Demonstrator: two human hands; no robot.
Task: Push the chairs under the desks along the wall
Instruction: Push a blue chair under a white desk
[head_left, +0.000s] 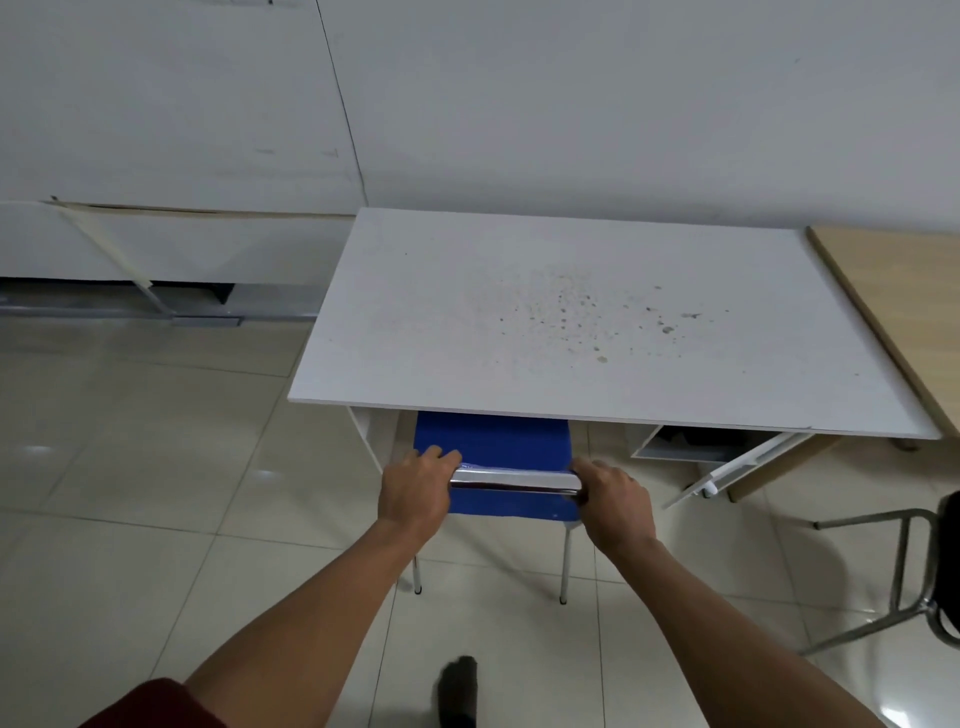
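Note:
A blue chair (493, 447) with chrome legs stands at the front edge of a white desk (571, 322) that is set against the wall. Most of its seat is hidden under the desktop. My left hand (415, 491) grips the left end of the chair's shiny backrest rail. My right hand (613, 501) grips the right end. Both arms reach forward from the bottom of the view. The desktop is speckled with dark stains.
A wooden desk (904, 291) adjoins the white one on the right. A second chair with a grey metal frame (904, 582) stands at the right edge on the tiled floor. An open white drawer unit (727, 457) hangs under the white desk. My dark foot (460, 691) is below.

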